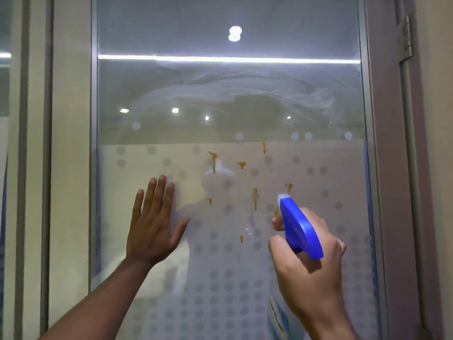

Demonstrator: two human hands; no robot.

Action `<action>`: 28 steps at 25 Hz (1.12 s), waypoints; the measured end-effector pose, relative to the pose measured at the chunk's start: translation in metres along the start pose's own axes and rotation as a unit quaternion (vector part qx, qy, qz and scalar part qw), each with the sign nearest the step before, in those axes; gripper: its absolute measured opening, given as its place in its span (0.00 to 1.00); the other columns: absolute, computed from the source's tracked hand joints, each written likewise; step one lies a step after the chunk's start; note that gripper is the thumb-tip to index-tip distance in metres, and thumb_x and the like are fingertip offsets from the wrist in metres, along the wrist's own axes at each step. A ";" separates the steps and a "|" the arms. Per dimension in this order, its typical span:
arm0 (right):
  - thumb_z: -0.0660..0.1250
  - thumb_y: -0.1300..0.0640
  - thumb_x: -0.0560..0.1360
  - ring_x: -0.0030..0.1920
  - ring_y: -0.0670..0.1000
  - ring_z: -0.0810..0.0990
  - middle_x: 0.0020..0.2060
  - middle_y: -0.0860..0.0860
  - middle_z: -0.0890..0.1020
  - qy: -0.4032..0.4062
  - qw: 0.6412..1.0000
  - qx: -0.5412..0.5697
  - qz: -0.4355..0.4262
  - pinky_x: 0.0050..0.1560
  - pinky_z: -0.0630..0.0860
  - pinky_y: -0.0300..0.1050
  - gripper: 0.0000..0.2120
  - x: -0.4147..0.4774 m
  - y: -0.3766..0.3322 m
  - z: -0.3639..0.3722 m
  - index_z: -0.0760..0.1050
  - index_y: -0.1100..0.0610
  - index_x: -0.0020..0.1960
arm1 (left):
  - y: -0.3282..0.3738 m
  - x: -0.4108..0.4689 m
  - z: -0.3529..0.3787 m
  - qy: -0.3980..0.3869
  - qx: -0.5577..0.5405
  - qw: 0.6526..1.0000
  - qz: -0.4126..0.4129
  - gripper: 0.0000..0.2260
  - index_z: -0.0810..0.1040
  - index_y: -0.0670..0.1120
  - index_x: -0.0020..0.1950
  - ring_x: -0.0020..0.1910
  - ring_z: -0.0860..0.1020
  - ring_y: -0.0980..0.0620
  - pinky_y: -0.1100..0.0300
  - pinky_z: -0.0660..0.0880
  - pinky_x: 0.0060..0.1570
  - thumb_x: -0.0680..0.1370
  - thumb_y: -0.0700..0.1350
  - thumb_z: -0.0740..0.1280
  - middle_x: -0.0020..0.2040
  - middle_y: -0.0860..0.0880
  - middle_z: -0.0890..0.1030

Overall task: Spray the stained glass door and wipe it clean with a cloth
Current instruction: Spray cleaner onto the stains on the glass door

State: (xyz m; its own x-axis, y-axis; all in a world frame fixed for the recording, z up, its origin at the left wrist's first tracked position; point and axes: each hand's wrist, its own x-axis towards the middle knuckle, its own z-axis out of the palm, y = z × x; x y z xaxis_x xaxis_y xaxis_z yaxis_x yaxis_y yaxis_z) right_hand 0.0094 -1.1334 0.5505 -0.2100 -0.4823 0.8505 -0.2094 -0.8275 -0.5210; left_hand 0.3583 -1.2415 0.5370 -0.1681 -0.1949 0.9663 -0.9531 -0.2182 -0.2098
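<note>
The glass door (306, 101) fills the view, clear above and frosted with grey dots below. Several orange-brown stains (213, 159) with short drips are scattered across the frosted middle. My left hand (153, 222) lies flat on the glass, fingers spread, left of the stains and holding nothing. My right hand (306, 261) grips a spray bottle with a blue trigger head (297, 229); its white nozzle points at the stains from close by, and a finger sits on the trigger. The bottle's body is mostly hidden behind my hand. No cloth is visible.
A grey metal frame (367, 168) borders the pane, with a hinge (407, 38) at the upper right. A cream post (69, 143) stands to the left, with another pane beyond it. Ceiling lights and a bright strip reflect in the upper glass, which shows hazy smears.
</note>
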 end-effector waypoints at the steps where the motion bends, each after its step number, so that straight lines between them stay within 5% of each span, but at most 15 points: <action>1: 0.63 0.59 0.65 0.42 0.50 0.77 0.42 0.43 0.82 -0.001 1.000 -0.006 -0.002 0.57 0.72 0.59 0.09 -0.002 0.001 -0.001 0.74 0.45 0.37 | 0.000 0.000 0.000 0.000 0.000 1.000 0.000 0.39 0.50 0.43 0.90 0.91 0.50 0.41 0.39 0.50 0.89 0.87 0.67 0.49 0.92 0.43 0.49; 6: 0.63 0.62 0.65 0.35 0.56 0.73 0.28 0.51 0.73 0.008 0.999 -0.035 -0.022 0.46 0.75 0.63 0.04 -0.007 0.009 -0.006 0.70 0.57 0.32 | 0.001 0.000 -0.003 -0.004 -0.005 1.000 -0.001 0.39 0.51 0.42 0.90 0.91 0.51 0.40 0.37 0.52 0.88 0.86 0.66 0.50 0.91 0.42 0.50; 8: 0.63 0.63 0.64 0.35 0.56 0.74 0.31 0.51 0.74 0.026 0.999 -0.019 -0.021 0.44 0.76 0.68 0.03 -0.009 0.009 -0.006 0.71 0.57 0.33 | 0.001 -0.001 -0.002 -0.004 -0.006 1.000 -0.002 0.39 0.51 0.43 0.90 0.91 0.51 0.40 0.37 0.52 0.88 0.86 0.66 0.50 0.91 0.42 0.50; 12: 0.63 0.63 0.63 0.38 0.52 0.78 0.46 0.36 0.81 0.046 0.998 -0.020 -0.025 0.47 0.78 0.71 0.12 -0.015 0.005 -0.006 0.76 0.48 0.40 | 0.000 -0.001 0.000 -0.006 -0.008 1.000 0.000 0.39 0.51 0.43 0.90 0.91 0.50 0.40 0.38 0.51 0.88 0.87 0.67 0.50 0.92 0.43 0.49; 23: 0.64 0.61 0.64 0.35 0.50 0.76 0.44 0.38 0.83 0.037 0.999 -0.017 0.022 0.50 0.78 0.73 0.13 -0.046 -0.018 0.011 0.77 0.43 0.41 | 0.000 0.000 -0.002 -0.025 -0.039 0.999 0.008 0.39 0.49 0.43 0.90 0.91 0.48 0.41 0.39 0.48 0.89 0.86 0.65 0.52 0.92 0.43 0.47; 28: 0.65 0.58 0.65 0.34 0.48 0.76 0.40 0.41 0.83 0.006 0.999 -0.001 0.049 0.47 0.78 0.58 0.12 -0.066 -0.030 0.021 0.79 0.46 0.44 | 0.001 0.001 -0.016 -0.069 -0.066 0.995 0.006 0.40 0.45 0.43 0.90 0.91 0.45 0.40 0.38 0.48 0.89 0.86 0.65 0.53 0.91 0.41 0.45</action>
State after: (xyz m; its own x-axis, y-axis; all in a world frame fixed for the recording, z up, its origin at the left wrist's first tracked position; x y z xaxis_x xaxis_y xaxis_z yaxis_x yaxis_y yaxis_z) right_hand 0.0498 -1.0826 0.5115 -0.2402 -0.5584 0.7940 -0.1882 -0.7756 -0.6025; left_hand 0.3531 -1.2262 0.5407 -0.1524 -0.3276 0.9325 -0.9775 -0.0896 -0.1912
